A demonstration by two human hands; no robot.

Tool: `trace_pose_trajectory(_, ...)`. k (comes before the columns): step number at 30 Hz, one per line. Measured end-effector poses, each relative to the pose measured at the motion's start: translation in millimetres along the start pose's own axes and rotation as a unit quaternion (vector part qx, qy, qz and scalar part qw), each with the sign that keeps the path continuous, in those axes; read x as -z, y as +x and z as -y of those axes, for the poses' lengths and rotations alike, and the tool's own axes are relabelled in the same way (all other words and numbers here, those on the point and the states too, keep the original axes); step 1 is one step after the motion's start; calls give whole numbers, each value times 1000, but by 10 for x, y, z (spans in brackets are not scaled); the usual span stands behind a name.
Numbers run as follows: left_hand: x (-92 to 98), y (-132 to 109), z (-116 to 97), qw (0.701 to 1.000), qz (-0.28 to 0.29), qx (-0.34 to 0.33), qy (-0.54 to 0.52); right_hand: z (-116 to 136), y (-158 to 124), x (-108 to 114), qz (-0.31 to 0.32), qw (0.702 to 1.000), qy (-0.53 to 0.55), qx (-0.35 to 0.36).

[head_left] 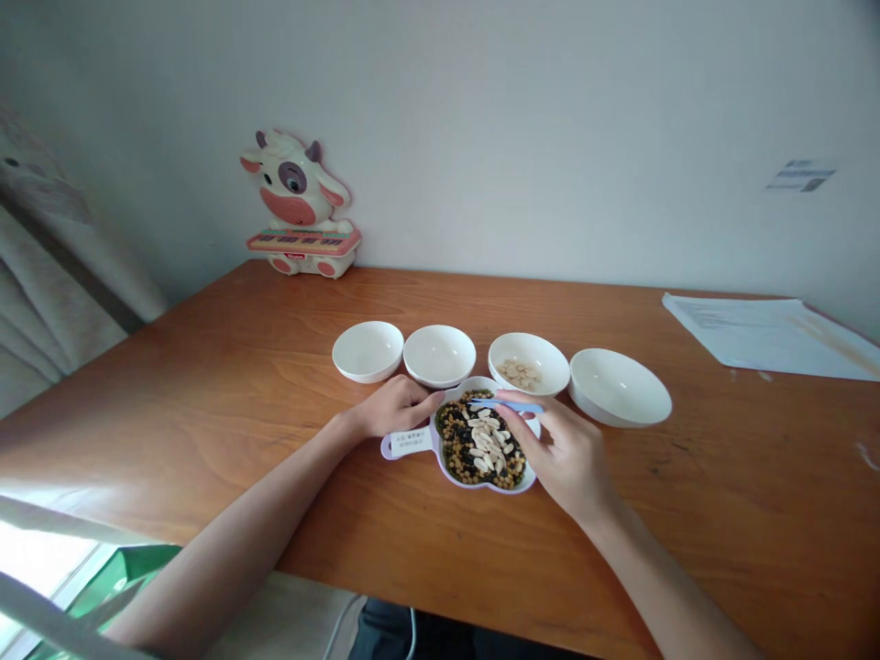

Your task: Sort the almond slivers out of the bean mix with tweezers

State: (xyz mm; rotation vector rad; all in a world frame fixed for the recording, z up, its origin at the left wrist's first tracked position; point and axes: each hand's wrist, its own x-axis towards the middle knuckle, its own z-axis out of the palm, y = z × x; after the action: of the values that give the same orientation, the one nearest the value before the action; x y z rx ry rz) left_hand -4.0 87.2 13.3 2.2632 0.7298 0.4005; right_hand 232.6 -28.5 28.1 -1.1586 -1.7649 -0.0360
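Note:
A white dish with a pale purple rim and a short labelled handle (411,442) rests on the table in front of me. Mixed in it are dark and yellowish grains or beans, with pale flat seeds (489,442) heaped in the middle. My left hand (397,406) grips the dish's left rim, its thumb along the edge and the other fingers curled. Between the fingertips of my right hand (565,449) are blue tweezers (512,404), pointing left over the upper part of the dish. Whether their tips hold a seed is too small to tell.
Behind the dish stand white bowls: a far-left bowl (368,352), another bowl (440,356), a bowl with pale seeds (528,353) and a right-hand bowl (620,388). A cow toy piano (302,206) is at the back left. Papers (763,335) lie at the back right.

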Motion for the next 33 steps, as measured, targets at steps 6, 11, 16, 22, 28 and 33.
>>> trace_pose_trajectory(6, 9, 5, 13, 1000, 7, -6, 0, 77, -20, -13, 33, 998, -23, 50)
trace_pose_trajectory(11, 9, 7, 20, 1000, 8, -14, -13, 96, -14, -16, 51, 995, -33, 73)
trace_pose_trajectory(16, 5, 3, 21, 1000, 8, -20, -17, 107, -16, -29, 61, 995, -32, 75)
trace_pose_trajectory(22, 4, 6, 16, 1000, 7, -13, -9, 97, -19, -47, 80, 993, -38, 76)
trace_pose_trajectory(28, 8, 7, 17, 1000, 9, -23, -4, 93, -27, -44, 69, 994, -44, 70)
trace_pose_trajectory(33, 5, 7, 0, 1000, 3, -12, 2, 72, -40, -40, 56, 995, -49, 63)
